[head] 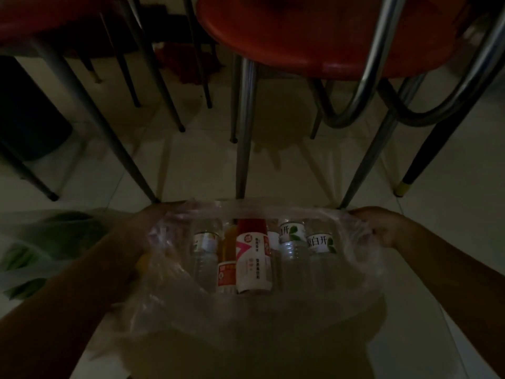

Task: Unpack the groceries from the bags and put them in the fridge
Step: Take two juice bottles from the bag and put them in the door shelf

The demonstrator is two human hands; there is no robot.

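A dim view looking down at a pale tiled floor (273,160); a person's two bare forearms reach forward to a thin, clear plastic shopping bag (246,310) lying on the tiles just in front of them. The right hand (382,228) pinches the bag's far right rim with curled fingers; the left hand (139,236) is at the bag's left edge, partly veiled by plastic, seemingly gripping it, though how its fingers lie cannot be told. Together they hold the mouth spread wide. Inside, side by side, are drinks: a tall bottle with a red cap and white label (252,261); a smaller orange-filled bottle (228,258) touching its left side; clear water bottles with white, green-leafed labels (306,242) to the right; another clear bottle (205,255) at the left. A second translucent bag of green produce (41,247) lies beside the left arm. Beyond stand red-seated stools with shiny metal legs (314,36). No fridge is in view; unpacking looks barely begun, with both bags full.
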